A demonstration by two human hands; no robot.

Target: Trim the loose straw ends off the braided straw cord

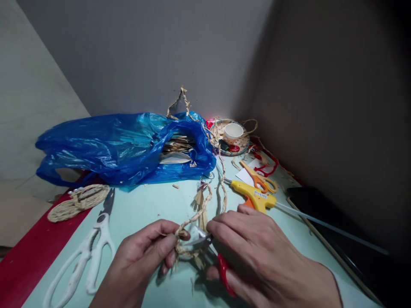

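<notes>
My left hand (146,259) pinches a twisted straw-coloured cord (205,203) between thumb and fingers. The cord loops up and away from my fingertips over the table. In my right hand (257,252) is a small pair of red-handled scissors (222,273), with the blades pointing left toward the cord at my left fingertips. Whether the blades touch the cord I cannot tell. Part of the red handle is hidden behind my right fingers. A small tassel of pale dry strips (198,199) lies just beyond the loop.
White-handled scissors (102,237) and a coiled straw bundle (77,203) lie at the left. A blue plastic bag (105,147) holding dry strips stands behind. To the right are a yellow glue gun (253,194), orange scissors (257,177), a woven tray (247,145) with a white cup (233,131), and a dark flat device (340,239).
</notes>
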